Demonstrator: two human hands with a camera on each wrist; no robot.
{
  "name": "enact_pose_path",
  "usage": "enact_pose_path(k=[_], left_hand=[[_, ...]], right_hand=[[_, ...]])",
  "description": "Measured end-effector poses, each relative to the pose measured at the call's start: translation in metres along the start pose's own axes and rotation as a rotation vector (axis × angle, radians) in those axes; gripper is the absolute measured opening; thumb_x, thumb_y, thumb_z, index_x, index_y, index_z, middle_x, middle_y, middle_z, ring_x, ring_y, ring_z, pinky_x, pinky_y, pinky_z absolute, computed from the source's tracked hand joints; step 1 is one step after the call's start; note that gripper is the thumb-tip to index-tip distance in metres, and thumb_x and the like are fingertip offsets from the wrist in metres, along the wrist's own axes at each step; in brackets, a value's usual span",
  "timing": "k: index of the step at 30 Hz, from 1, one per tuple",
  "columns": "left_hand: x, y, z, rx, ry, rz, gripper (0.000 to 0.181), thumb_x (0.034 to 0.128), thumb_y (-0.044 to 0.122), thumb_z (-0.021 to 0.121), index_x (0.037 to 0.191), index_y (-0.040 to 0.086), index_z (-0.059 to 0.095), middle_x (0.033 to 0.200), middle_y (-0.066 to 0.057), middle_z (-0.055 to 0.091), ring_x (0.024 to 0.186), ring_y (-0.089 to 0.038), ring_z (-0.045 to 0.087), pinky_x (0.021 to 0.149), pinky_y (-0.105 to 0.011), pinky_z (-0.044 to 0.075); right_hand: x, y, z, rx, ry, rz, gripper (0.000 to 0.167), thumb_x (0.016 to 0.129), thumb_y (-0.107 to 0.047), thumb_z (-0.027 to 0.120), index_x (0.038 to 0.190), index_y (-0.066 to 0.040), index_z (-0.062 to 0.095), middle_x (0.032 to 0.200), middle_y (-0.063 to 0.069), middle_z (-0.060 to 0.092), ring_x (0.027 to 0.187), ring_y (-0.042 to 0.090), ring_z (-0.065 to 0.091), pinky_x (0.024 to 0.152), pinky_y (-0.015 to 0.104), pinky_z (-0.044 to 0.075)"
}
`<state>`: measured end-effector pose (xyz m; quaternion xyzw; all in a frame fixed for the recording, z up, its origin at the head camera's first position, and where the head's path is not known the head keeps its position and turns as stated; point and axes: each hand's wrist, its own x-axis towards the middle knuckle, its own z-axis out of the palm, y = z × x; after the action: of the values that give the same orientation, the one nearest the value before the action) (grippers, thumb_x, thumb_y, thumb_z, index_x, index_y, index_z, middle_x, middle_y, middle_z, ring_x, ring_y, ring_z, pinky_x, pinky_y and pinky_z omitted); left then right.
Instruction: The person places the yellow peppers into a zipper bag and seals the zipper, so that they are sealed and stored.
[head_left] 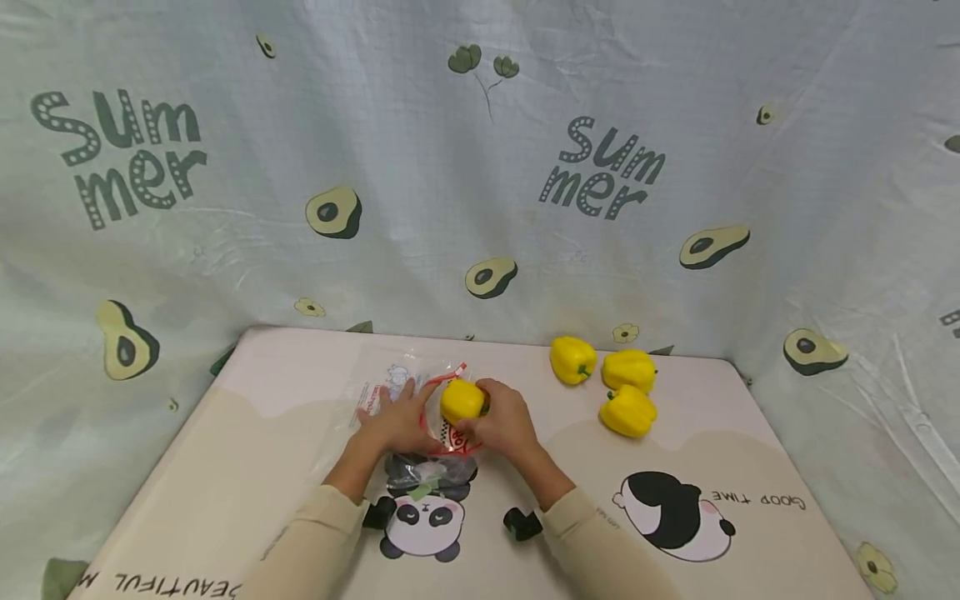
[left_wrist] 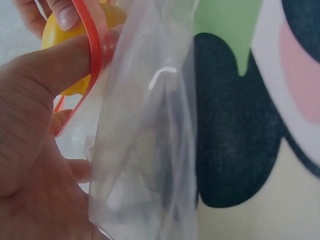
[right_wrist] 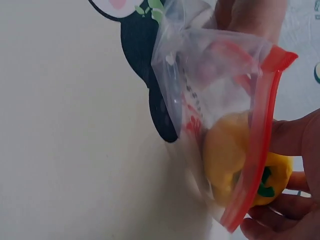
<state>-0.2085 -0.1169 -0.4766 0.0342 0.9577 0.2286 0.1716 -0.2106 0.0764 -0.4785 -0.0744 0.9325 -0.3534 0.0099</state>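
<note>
A clear zip-lock bag (head_left: pixel 429 472) with a red zip edge (right_wrist: pixel 266 125) lies around the middle of the table, its mouth spread apart. My left hand (head_left: pixel 397 423) holds the bag's mouth, the thumb (left_wrist: pixel 65 62) hooked under the red edge and the other fingers spread on the far side. A yellow bell pepper (head_left: pixel 461 401) is in my right hand (head_left: pixel 508 423), pinched between thumb and fingers. In the right wrist view, part of that pepper (right_wrist: pixel 225 150) is behind the clear plastic, and its green stem end faces the right hand.
Three more yellow bell peppers sit at the back right: one on the left (head_left: pixel 573 360), one behind (head_left: pixel 630 369) and one in front (head_left: pixel 628 412). The table (head_left: pixel 247 467) has a cover with printed pandas. A patterned curtain (head_left: pixel 420 167) hangs behind it.
</note>
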Motion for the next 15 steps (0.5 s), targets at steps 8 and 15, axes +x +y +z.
enact_pose_path(k=[8, 15], left_hand=[[0.0, -0.001, 0.002, -0.024, -0.009, 0.022, 0.11, 0.0761, 0.04, 0.089, 0.166, 0.026, 0.026, 0.174, -0.02, 0.019, 0.151, -0.07, 0.003, 0.106, -0.095, 0.003], [0.0, 0.0, 0.0, -0.023, -0.012, 0.047, 0.108, 0.0773, 0.036, 0.088, 0.165, 0.027, 0.026, 0.174, -0.02, 0.019, 0.151, -0.071, 0.005, 0.106, -0.095, 0.005]], right_hand=[[-0.009, -0.008, 0.007, -0.083, 0.074, -0.097, 0.064, 0.077, -0.032, 0.093, 0.128, -0.004, 0.068, 0.118, 0.01, 0.074, 0.101, 0.025, 0.059, 0.094, 0.044, 0.056], [-0.006, -0.006, 0.012, -0.044, 0.074, -0.084, 0.062, 0.083, -0.031, 0.088, 0.133, -0.004, 0.063, 0.125, 0.012, 0.07, 0.108, 0.028, 0.062, 0.103, 0.047, 0.056]])
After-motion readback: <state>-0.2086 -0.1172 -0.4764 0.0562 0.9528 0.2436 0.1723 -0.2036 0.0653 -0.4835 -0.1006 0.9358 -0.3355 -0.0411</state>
